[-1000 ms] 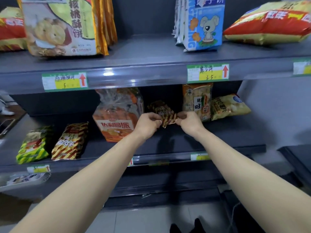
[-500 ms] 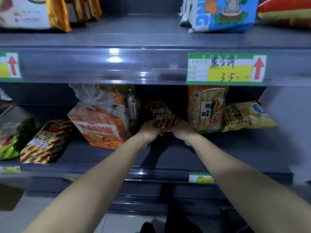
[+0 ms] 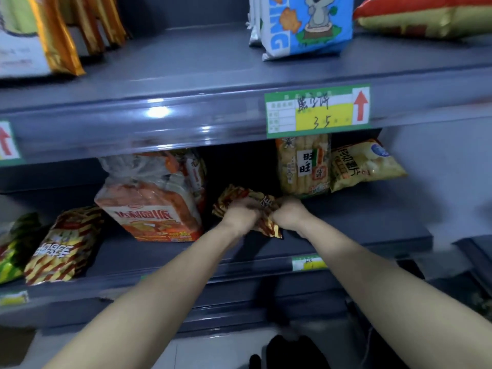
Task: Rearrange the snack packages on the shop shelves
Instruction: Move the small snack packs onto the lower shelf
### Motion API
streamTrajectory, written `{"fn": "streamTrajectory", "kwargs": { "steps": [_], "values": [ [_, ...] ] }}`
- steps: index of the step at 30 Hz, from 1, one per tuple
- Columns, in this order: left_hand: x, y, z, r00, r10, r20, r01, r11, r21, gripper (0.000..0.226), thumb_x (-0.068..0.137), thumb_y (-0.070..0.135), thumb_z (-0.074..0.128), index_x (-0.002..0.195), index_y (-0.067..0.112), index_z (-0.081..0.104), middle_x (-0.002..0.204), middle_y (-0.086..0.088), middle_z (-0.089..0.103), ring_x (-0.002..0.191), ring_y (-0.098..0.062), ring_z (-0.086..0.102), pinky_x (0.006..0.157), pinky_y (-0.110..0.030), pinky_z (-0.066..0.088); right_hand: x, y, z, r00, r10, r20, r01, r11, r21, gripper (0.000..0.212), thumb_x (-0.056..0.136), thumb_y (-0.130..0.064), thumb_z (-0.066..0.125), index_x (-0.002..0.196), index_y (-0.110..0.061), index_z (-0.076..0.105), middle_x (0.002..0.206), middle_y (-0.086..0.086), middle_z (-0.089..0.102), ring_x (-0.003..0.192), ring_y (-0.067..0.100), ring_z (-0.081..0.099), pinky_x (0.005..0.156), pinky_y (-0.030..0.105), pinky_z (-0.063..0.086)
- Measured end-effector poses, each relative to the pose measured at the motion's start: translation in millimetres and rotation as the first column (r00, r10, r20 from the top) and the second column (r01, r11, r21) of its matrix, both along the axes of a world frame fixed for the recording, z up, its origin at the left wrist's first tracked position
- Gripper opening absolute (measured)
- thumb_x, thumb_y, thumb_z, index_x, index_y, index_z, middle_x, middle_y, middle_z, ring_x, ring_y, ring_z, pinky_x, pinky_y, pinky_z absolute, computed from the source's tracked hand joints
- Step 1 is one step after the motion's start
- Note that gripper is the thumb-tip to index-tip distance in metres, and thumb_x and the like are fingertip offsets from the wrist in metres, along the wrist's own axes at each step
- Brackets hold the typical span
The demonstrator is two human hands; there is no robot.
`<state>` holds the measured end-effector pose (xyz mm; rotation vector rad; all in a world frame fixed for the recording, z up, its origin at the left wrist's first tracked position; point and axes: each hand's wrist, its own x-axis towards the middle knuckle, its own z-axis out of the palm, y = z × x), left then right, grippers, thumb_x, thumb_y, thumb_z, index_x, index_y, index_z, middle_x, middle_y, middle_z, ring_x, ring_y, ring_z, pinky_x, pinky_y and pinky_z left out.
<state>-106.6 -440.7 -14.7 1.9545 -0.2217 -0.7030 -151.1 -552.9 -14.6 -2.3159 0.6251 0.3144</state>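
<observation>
Red-gold striped packet [image 3: 270,229], head view: just right of the orange bread bag [image 3: 154,206], low over the middle shelf [image 3: 359,225]. Left hand [image 3: 241,213] and right hand [image 3: 288,213] both grip it, blurred. Not yet set down. A matching striped packet [image 3: 64,246] lies left of the bread bag, so grouping looks unfinished.

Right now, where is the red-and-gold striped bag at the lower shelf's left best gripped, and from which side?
Probably pinch the striped bag by its near bottom edge, from the shelf front: it lies back face-up, the green bag crowds its left, the upper shelf overhangs. The left hand and right hand grip the small packet.
</observation>
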Motion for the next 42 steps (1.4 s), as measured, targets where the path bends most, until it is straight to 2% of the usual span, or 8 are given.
{"fn": "streamTrajectory", "kwargs": {
  "steps": [3,8,15,21,30,33,37,42],
  "values": [
    [33,4,-2,0.883,-0.229,0.409,0.034,0.901,0.432,0.033,0.093,0.015,0.046,0.124,0.011,0.056,0.137,-0.014,0.046,0.124,-0.031,0.046,0.099,-0.029,0.040,-8,-2,-3,0.984,-0.176,0.024,0.176,0.984,0.024,0.048,0.075,-0.037,0.056,0.111,-0.006,0.060,0.120,0.015,0.058,0.104,0.033,0.058,0.086,0.035,0.051],
    [53,9,-11,0.813,-0.512,0.277,0.263,0.747,0.611,0.051,0.098,0.026,0.038,0.148,0.023,0.026,0.156,-0.007,0.023,0.142,-0.028,0.023,0.116,-0.033,0.020,-20,13,8,0.954,-0.258,-0.152,0.294,0.899,0.325,0.019,0.090,-0.009,0.053,0.071,-0.007,0.049,0.074,0.010,0.055,0.062,0.023,0.057,0.044,0.025,0.049],
    [35,0,-2,0.842,-0.503,0.193,0.178,0.597,0.782,0.071,0.090,0.060,0.041,0.142,0.012,0.037,0.153,-0.016,0.020,0.138,-0.037,0.023,0.109,-0.043,0.032,-27,18,5,0.926,-0.354,-0.135,0.372,0.782,0.501,0.041,0.093,-0.011,0.055,0.131,0.003,0.046,0.098,0.016,0.061,0.095,0.028,0.063,0.088,0.034,0.054],
    [12,10,3,0.910,-0.357,0.211,0.214,0.841,0.497,0.043,0.092,0.033,0.057,0.121,0.002,0.049,0.121,-0.014,0.056,0.109,-0.026,0.054,0.076,-0.026,0.039,-39,28,14,0.847,-0.507,-0.162,0.476,0.585,0.657,0.020,0.096,-0.011,0.053,0.116,-0.007,0.051,0.088,0.005,0.058,0.086,0.020,0.062,0.086,0.030,0.050],
    [-24,33,43,0.911,-0.305,0.277,0.250,0.944,0.216,0.025,0.083,0.018,0.070,0.078,0.013,0.046,0.074,-0.001,0.053,0.061,-0.009,0.047,0.048,-0.020,0.038,-80,35,51,0.789,-0.614,-0.037,0.502,0.607,0.616,0.006,0.091,-0.007,0.055,0.086,-0.008,0.056,0.085,0.007,0.064,0.075,0.018,0.062,0.065,0.026,0.056],
    [-50,33,57,0.874,-0.376,0.307,0.338,0.925,0.171,0.029,0.085,0.017,0.068,0.069,0.015,0.044,0.067,0.002,0.053,0.059,-0.008,0.046,0.051,-0.022,0.036,-110,33,67,0.750,-0.660,0.042,0.524,0.631,0.572,0.012,0.091,-0.007,0.055,0.079,-0.009,0.055,0.079,0.005,0.063,0.065,0.015,0.059,0.044,0.018,0.048],
    [-83,25,87,0.818,-0.446,0.364,0.426,0.894,0.139,0.029,0.086,0.017,0.067,0.066,0.015,0.046,0.067,0.001,0.055,0.066,-0.015,0.052,0.060,-0.027,0.043,-146,31,96,0.686,-0.703,0.186,0.549,0.669,0.501,0.017,0.088,-0.012,0.061,0.100,0.000,0.065,0.097,0.012,0.071,0.086,0.026,0.069,0.079,0.040,0.059],
    [-114,19,128,0.760,-0.492,0.424,0.503,0.859,0.095,0.031,0.083,0.018,0.070,0.063,0.014,0.047,0.081,-0.008,0.065,0.083,-0.027,0.064,0.080,-0.044,0.056,-189,34,135,0.642,-0.710,0.288,0.566,0.693,0.447,0.017,0.087,-0.019,0.065,0.100,-0.009,0.065,0.102,0.008,0.071,0.091,0.025,0.069,0.086,0.044,0.056]
  ]
}}
